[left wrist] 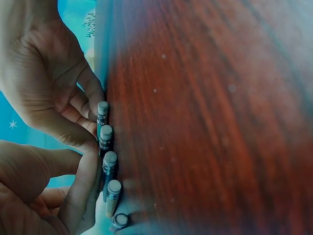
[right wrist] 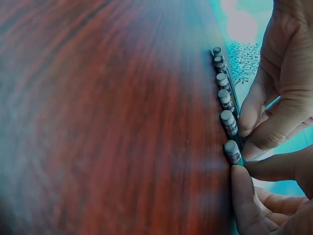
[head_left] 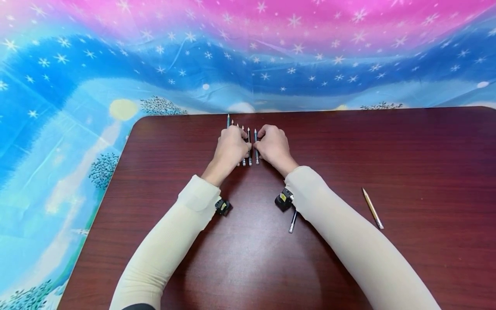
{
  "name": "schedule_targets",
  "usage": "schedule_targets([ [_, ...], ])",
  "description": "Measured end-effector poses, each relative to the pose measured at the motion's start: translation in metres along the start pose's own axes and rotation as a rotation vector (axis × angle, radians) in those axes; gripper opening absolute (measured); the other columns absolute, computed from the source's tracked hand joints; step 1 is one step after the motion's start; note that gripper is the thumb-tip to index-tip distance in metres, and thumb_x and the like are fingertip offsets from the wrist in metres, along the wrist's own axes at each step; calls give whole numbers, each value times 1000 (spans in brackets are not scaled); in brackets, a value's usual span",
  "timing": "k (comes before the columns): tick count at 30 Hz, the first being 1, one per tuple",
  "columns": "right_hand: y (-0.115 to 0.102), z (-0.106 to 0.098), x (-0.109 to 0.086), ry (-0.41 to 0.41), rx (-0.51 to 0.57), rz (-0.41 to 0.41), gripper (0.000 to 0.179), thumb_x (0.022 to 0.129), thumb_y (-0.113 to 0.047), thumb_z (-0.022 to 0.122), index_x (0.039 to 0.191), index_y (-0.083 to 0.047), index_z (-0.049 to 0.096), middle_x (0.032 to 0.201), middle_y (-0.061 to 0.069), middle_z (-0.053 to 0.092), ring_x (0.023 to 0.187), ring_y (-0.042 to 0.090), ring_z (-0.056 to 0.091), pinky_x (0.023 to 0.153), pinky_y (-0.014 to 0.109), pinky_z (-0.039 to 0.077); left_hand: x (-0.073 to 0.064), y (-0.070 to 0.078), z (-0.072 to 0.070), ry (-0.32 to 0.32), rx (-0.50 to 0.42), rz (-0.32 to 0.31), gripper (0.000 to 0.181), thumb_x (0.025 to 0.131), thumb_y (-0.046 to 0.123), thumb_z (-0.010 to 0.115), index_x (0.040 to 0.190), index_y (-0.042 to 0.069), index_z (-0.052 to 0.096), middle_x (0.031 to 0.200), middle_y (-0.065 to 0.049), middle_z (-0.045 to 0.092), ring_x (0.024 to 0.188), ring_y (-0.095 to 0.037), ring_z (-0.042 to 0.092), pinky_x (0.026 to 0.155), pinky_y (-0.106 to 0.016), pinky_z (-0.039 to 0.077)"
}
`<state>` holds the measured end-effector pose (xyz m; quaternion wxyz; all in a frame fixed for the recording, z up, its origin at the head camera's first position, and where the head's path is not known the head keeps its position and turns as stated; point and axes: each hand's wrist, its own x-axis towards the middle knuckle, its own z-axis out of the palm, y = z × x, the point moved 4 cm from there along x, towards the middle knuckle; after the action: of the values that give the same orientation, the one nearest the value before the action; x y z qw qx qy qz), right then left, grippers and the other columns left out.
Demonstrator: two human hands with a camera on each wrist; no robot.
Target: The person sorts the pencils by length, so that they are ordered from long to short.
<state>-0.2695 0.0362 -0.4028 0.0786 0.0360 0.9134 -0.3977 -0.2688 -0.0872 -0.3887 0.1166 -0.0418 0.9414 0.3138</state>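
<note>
Several pencils stand side by side in a row at the far side of the table, erasers toward me and sharpened tips away. My left hand [head_left: 232, 145] lies over the row and hides the middle of several pencils; its thumb and forefinger pinch a black pencil [head_left: 249, 160]. At the row's right end, my right hand [head_left: 273, 144] pinches a teal pencil [head_left: 257, 158] beside the black one. The right wrist view shows the teal pencil's eraser [right wrist: 231, 147] nearest the right fingertips. At the left end, another teal pencil [head_left: 228, 119] reaches farther back than the others.
A gold pencil [head_left: 373, 208] lies loose to the right on the dark wooden table [head_left: 434, 172]. A dark pencil [head_left: 292, 223] pokes out from under my right wrist, partly hidden. A snowflake-patterned cloth [head_left: 310, 51] hangs behind the table's back edge.
</note>
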Motion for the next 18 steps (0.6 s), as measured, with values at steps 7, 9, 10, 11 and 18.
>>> schedule_targets([
  [7,4,1,1,-37,86,23,18,89,-10,69,104,-4,63,84,12,72,49,14,66,53,24,55,0,0,0,5,-3,8,13,92,15,67,101,7,73,92,-5,74,69,-12,71,67,-26,57],
  [9,4,1,2,-42,106,24,17,89,-9,69,104,-3,64,85,13,72,49,13,65,52,24,55,0,0,0,9,-1,12,12,92,15,67,100,8,73,91,-5,74,68,-12,71,66,-26,57],
  [10,4,1,1,-42,109,24,17,89,-9,69,104,-3,64,84,12,72,49,13,65,52,24,55,0,0,0,11,0,13,11,92,15,67,99,8,73,91,-5,74,68,-12,71,66,-26,57],
  [11,4,0,2,-41,109,23,17,89,-9,69,104,-4,64,84,12,72,48,13,65,52,24,55,0,0,0,12,0,14,12,92,15,67,100,7,73,91,-5,74,69,-12,72,66,-26,57],
  [18,4,1,2,-37,110,25,16,88,-8,68,103,-4,65,85,11,72,47,12,64,52,24,55,0,1,0,-2,-16,0,18,93,14,67,108,8,73,93,-5,74,69,-12,72,63,-24,57],
])
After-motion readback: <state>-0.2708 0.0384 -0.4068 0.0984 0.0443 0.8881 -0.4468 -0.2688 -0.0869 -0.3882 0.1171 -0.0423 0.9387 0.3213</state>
